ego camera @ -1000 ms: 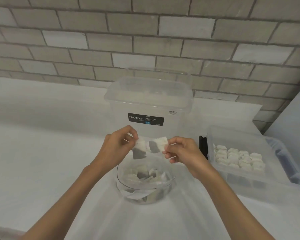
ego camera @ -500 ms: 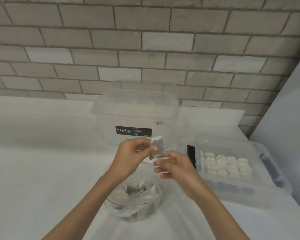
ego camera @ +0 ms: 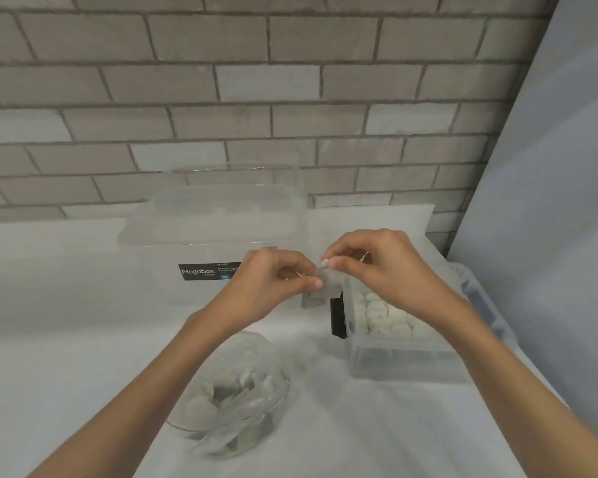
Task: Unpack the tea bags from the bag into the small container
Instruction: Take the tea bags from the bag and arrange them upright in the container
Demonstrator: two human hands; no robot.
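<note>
Both my hands pinch white tea bags (ego camera: 320,289) in the air, just left of the small clear container (ego camera: 404,367). My left hand (ego camera: 273,284) grips them from the left, my right hand (ego camera: 377,267) from above right. Rows of white tea bags (ego camera: 382,315) lie inside the small container, partly hidden by my right wrist. Below my left forearm sits a clear plastic bag (ego camera: 232,391) holding several loose tea bags, resting in a round clear bowl.
A large clear Megabox tub (ego camera: 218,236) with its lid on stands behind my hands against the brick wall. A black object (ego camera: 337,317) sits at the small container's left side. A pale panel (ego camera: 549,201) rises at the right. The white table (ego camera: 66,339) spreads leftwards.
My hands with the tea bags have moved right, from above the bag to beside the small container. The view has tilted and shifted.
</note>
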